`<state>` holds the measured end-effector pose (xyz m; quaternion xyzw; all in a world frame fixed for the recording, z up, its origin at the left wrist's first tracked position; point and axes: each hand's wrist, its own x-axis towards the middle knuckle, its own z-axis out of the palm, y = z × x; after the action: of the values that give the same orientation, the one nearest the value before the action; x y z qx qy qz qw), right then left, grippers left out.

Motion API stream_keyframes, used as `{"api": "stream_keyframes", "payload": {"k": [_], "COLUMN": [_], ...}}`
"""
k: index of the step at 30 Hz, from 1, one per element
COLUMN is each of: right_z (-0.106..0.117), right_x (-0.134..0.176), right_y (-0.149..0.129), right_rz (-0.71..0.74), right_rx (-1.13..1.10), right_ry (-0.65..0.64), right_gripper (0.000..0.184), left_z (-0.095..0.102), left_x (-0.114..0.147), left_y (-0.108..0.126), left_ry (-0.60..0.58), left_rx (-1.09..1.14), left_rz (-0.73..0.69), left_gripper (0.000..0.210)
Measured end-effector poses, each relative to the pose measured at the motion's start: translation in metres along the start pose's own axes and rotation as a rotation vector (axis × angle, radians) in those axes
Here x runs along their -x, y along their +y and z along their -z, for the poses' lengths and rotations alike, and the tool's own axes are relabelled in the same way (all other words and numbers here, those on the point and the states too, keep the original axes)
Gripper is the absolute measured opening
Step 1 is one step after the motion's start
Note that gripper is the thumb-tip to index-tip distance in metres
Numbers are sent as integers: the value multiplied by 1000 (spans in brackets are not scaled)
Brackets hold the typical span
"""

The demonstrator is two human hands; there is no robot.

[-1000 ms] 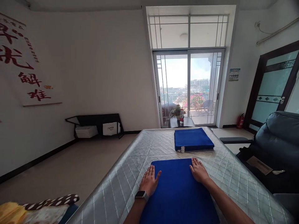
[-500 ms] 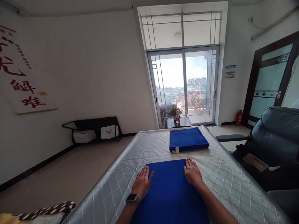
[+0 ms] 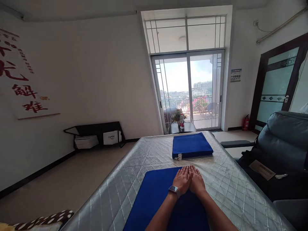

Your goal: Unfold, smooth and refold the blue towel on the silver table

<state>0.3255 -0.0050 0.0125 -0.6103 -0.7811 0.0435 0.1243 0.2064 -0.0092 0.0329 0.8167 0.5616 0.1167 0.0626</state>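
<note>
A flat blue cloth-like piece (image 3: 154, 192) lies on a grey quilted mattress (image 3: 130, 170), its near end cut off by the picture's bottom edge. My left hand (image 3: 183, 179), with a watch (image 3: 173, 189) on the wrist, rests flat near its far right corner. Beside it, my right hand (image 3: 197, 183) lies flat along the right edge, thumbs close together or overlapping. Both hands have fingers stretched out and hold nothing. Farther back sits a thicker folded blue pad (image 3: 192, 145) with a white tag at its near left corner.
A dark armchair (image 3: 284, 141) stands at the right with a brown card (image 3: 261, 170) on it. Behind the mattress, a small table (image 3: 172, 129) bears a bottle (image 3: 182, 122) and a potted plant. A black rack (image 3: 96, 128) stands along the wall. Brown dotted fabric (image 3: 45, 219) shows lower left.
My left hand has moved right across the blue piece, from its left edge to beside my right hand. My right hand stays near the right edge. The view has shifted slightly.
</note>
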Motion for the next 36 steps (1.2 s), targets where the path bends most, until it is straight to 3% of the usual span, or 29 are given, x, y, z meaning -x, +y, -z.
{"api": "stream_keyframes", "payload": {"k": [6,13,16,36], "right_z": [7,8,6,13], "right_x": [0,1,1,1], "right_y": [-7,-9,-9,-23], "right_rz": [-47,-60,-59,-51], "right_rx": [-60,-55,-41,130], "right_ry": [6,-1,7,-46], "right_gripper": [63,63,63,62], "left_z": [15,49,54,42], "left_x": [29,72,84,87], "left_y": [-53,-140,-163,-188], "left_ry": [-30,-10,22,128], "left_rx": [-27,-76,-90,-30], "left_rz": [156,357,419,378], "left_gripper": [86,88,86,88]}}
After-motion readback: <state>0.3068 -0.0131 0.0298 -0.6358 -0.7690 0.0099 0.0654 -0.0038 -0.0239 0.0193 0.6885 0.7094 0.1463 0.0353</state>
